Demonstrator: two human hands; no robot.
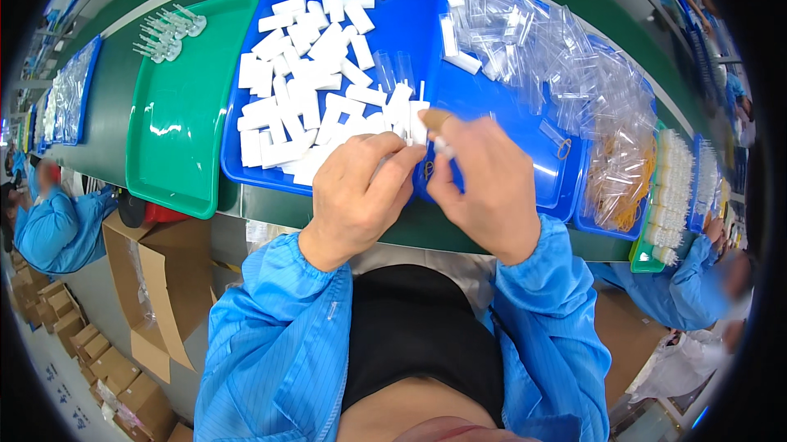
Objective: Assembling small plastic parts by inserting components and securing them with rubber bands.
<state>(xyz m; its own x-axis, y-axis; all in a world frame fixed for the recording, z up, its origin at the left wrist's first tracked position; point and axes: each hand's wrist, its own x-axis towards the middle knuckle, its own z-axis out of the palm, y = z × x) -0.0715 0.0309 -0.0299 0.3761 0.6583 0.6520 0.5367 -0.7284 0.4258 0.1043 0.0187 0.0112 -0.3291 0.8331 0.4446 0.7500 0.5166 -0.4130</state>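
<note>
Just beyond the left fingertips, white blocks (311, 73) lay heaped in a blue tray (402, 24), with two clear tubes (384, 71) jutting up beside them. The person's left hand (357, 188) had its thumb and forefinger drawn narrow at the heap's near edge; whether they gripped a block could not be told. Facing them, the right hand (490, 175) (blurred, one finger wearing a tan cover (434, 120)) was curled, a small white piece (443, 147) showing near its finger and thumb, though its grip could not be told either. Right of those fingers, clear sleeves (566, 56) lay piled in a second blue tray (467, 97), a rubber band (563, 148) nearer. The step in hand seemed to be fitting or adjusting small parts between both hands; the next move probably called for a steady left pinch and fine right-hand alignment.
</note>
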